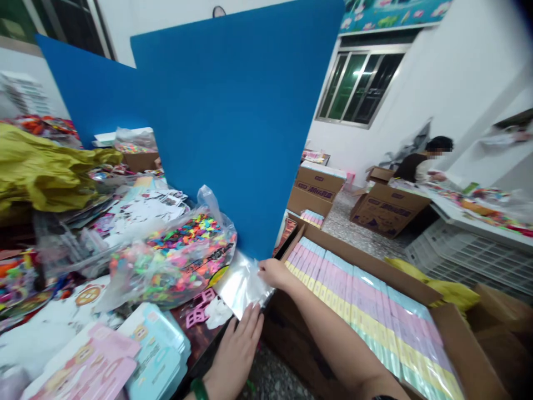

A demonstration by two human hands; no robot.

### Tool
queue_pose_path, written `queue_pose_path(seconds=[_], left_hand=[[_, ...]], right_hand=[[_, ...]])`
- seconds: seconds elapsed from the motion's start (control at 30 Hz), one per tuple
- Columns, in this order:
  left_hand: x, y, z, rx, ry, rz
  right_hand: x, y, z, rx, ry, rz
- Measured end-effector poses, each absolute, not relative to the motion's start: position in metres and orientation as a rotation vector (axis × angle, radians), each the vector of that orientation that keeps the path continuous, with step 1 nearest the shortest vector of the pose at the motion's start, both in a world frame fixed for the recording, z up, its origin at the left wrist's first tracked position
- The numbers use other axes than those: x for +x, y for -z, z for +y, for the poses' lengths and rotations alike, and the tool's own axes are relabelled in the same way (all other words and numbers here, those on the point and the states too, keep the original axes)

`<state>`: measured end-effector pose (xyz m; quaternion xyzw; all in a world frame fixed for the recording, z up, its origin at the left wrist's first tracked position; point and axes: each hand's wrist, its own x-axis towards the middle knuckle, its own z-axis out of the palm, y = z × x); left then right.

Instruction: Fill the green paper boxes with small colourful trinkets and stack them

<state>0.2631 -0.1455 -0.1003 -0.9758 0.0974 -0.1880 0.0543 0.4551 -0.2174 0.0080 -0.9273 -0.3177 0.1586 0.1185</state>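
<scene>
Left hand (235, 350) touching plastic bag (240, 283) — right hand (272, 273) pinching it.

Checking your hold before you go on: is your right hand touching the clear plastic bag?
Touching: the head view shows the right hand on the end of the clear plastic bag, its fingers gathering the plastic with no gap.

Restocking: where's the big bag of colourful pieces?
In the head view, the clear bag of colourful pieces sits left of the blue board, beside the plastic sheet in the right hand.

The bottom edge cuts off the left forearm (210, 383).
</scene>
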Motion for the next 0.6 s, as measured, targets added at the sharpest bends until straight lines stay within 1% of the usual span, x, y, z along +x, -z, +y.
queue_pose_path(seconds=[0.13, 0.27, 0.33, 0.5, 0.6], left_hand=[[0.259, 0.085, -0.148, -2.984, 0.389, 0.315], [0.260, 0.073, -0.151, -3.013, 0.277, 0.331], [0.262, 0.071, -0.152, -3.032, 0.247, 0.313], [0.270, 0.072, -0.149, -3.081, 0.228, 0.336], [0.274, 0.075, -0.147, -3.113, 0.217, 0.323]], right_hand=[[0.464, -0.020, -0.220, -2.442, -0.552, -0.915], [0.468, -0.044, -0.215, -2.103, -0.809, -0.904], [0.465, -0.054, -0.211, -1.983, -0.886, -0.894], [0.453, -0.071, -0.206, -1.621, -0.947, -0.707], [0.444, -0.094, -0.210, -1.421, -0.937, -0.658]])
